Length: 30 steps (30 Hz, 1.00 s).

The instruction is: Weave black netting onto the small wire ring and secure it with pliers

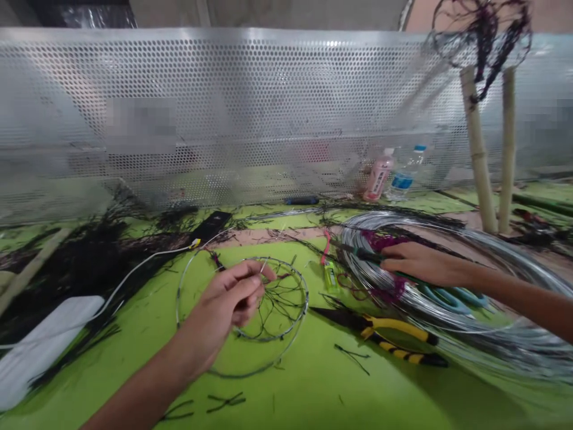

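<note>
My left hand (237, 292) is closed in a pinch on a thin pale wire (263, 266), held above a wire hoop (307, 292) with dark branching strands inside it. Around and under that lies a larger thin hoop (250, 375). My right hand (418, 263) reaches over a big coil of silvery wire (380, 224). Its fingers are closed on a tool with a dark green handle (369, 255); its kind is unclear. Scissors with blue handles (447, 298) lie just below this hand. Yellow-and-black long-nose pliers (380, 328) rest on the green table, jaws pointing left.
A lime green packet (330, 275) lies mid-table. At left are dark twig-like strands (111, 257), a black phone-like slab (212, 224) and a white power bank (49, 346) with a cable. A pink bottle (378, 176), a water bottle (405, 176) and bamboo posts (478, 155) stand behind.
</note>
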### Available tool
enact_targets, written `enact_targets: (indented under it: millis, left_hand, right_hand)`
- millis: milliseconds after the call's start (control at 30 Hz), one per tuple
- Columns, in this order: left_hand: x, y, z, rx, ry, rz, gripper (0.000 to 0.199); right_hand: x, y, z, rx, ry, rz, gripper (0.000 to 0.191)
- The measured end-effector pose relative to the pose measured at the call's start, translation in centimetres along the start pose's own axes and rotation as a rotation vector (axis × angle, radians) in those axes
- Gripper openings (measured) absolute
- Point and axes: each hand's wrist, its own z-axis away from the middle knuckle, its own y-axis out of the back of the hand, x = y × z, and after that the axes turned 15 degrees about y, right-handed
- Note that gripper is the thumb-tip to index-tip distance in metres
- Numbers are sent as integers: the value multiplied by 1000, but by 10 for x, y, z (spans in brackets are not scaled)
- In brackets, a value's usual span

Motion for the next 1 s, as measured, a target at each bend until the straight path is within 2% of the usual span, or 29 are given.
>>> enact_targets:
  millis: [100, 167, 300, 367, 433, 533, 600, 733, 833, 1000]
  left_hand:
    - [2, 0, 5, -7, -27, -35, 29]
    - [6, -2, 6, -13, -47, -69, 30]
    - [17, -5, 6, -62, -72, -107, 16]
    - [22, -6, 5, -80, -109, -101, 12]
    - [24, -7, 5, -82, -151, -102, 13]
    - [24, -9, 6, -58, -156, -138, 19]
    - [25, -11, 7, -37, -131, -194, 23]
    - [26, -17, 8, -11, -95, -307, 29]
    - [28, -22, 10, -8, -90, -368, 29]
    - [29, -22, 11, -4, -102, -399, 29]
  right_hand:
    - [-33, 0, 18, -34, -14, -390, 29]
    - [-62, -4, 29, -36, 14, -611, 24]
    - [-112, -14, 37, -2, 93, -918, 47]
    - [-125, -23, 34, 90, 42, -969, 56]
    - [-130, -32, 29, 212, -8, -894, 55]
    - [-132, -43, 20, 320, 81, -656, 41]
    - [-133, -47, 16, 335, 159, -529, 39]
    - [-137, -50, 14, 377, 304, -350, 52]
    - [-144, -54, 15, 393, 382, -259, 42]
    - [-149, -60, 13, 422, 426, -166, 28]
